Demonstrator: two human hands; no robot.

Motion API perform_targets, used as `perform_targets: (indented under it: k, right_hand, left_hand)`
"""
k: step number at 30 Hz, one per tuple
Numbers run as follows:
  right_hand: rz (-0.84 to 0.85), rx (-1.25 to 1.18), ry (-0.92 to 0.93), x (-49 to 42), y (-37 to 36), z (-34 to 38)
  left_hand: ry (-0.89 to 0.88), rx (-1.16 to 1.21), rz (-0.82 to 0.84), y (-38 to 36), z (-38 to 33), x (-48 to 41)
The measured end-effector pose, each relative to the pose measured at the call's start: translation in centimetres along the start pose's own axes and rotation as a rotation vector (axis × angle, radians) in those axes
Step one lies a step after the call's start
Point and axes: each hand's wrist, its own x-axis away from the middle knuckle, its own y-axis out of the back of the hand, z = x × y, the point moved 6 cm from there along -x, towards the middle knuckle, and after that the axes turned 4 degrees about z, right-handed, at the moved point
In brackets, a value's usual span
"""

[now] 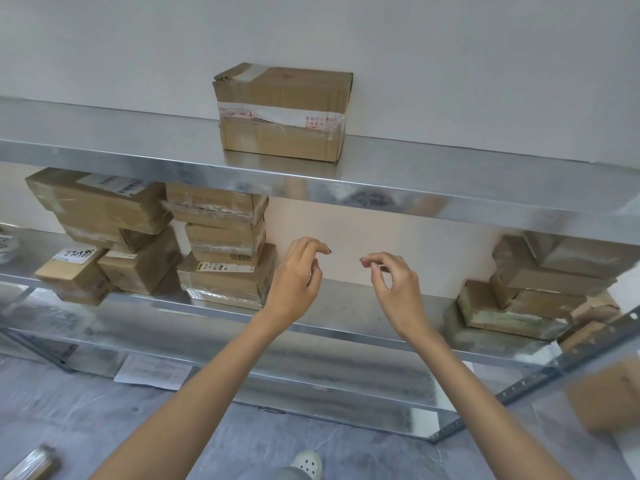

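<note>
Hovering before the middle shelf, the left hand and right hand, fingers loosely curled, held nothing, while a box at its left end bore handwritten digits starting "27".

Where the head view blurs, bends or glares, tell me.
Head view, centre: the taped box on the top shelf, the left hand and the right hand are sharp. Head view, right edge: a brown box is smeared. Head view, overall: shelf lines bow from the wide lens; the top shelf's front lip shows patchy glare; light is soft and even.
</note>
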Motion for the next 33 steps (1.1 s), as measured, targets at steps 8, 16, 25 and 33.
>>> perform_targets:
  k: [8, 16, 25, 33]
  right_hand:
    - [0.095, -0.056, -0.167, -0.6, -3.5, -3.0]
    - [0.123, -0.141, -0.185, -2.9, -6.0, -2.2]
    - [0.329, -0.219, -0.22, -5.9, -11.4, 2.4]
    - [0.511, -0.271, -0.325, -9.0, -14.9, 6.9]
  left_hand:
    - [0.174, 0.018, 0.03, -0.3, 4.9, -0.1]
    - [0.486, -0.012, -0.38, 4.3, 9.3, -0.4]
    - [0.732, -0.101, -0.714, 10.3, 15.1, 0.4]
    - [0.782, -0.082, -0.678, 12.7, 18.6, -0.2]
